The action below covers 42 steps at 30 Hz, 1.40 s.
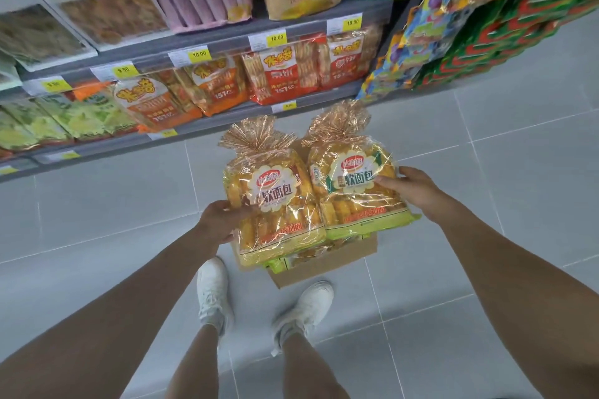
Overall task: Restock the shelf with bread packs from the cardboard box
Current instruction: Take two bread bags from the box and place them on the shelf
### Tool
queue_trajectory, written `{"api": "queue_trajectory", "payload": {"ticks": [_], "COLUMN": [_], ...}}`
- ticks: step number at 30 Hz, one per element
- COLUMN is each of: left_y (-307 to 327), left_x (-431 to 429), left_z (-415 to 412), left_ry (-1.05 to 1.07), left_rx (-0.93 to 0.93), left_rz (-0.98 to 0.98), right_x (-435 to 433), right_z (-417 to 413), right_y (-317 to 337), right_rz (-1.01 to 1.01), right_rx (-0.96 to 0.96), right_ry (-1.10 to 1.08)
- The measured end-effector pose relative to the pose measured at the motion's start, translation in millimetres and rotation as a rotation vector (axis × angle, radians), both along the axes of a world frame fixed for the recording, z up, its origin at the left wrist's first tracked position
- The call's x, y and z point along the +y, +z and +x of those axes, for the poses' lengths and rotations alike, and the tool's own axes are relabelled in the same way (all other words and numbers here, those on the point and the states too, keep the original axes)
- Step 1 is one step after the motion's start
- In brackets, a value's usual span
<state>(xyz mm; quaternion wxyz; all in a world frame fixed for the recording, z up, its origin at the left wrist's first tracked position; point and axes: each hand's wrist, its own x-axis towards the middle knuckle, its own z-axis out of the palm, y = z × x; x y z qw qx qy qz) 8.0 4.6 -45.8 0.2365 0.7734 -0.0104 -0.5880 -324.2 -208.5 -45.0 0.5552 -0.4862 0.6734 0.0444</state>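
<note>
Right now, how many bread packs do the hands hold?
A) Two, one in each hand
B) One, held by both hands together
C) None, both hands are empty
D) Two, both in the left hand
A: the left hand grips the orange-printed bread pack and the right hand grips the green-printed bread pack, side by side above the cardboard box.

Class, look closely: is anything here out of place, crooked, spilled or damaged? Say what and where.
Nothing stands out. The left hand grips the red-label bread pack and the right hand the green-label bread pack, both intact, above the cardboard box on the floor. No tear or spill shows.
</note>
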Motion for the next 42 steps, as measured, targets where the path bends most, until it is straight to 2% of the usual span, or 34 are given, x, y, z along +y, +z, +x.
{"api": "queue_trajectory", "payload": {"ticks": [6, 12, 24, 31, 39, 42], "left_y": [4, 25, 89, 168, 271, 305], "left_x": [9, 16, 20, 9, 8, 19], "left_z": [5, 5, 14, 46, 103, 131], "left_ry": [0.013, -0.024, -0.093, -0.144, -0.292, -0.332], "left_rx": [0.108, 0.166, 0.152, 0.092, 0.055, 0.006], "left_rz": [-0.036, -0.06, -0.117, -0.238, -0.408, -0.464], "right_x": [7, 18, 37, 57, 107, 123], "right_z": [-8, -9, -12, 6, 34, 49], "right_y": [15, 45, 114, 208, 319, 349], "right_rz": [0.051, 0.021, -0.029, -0.167, -0.448, -0.56], "right_rx": [-0.124, -0.106, -0.094, -0.137, -0.2, -0.234], "right_ry": [-0.032, 0.018, -0.001, -0.12, -0.279, -0.277]}}
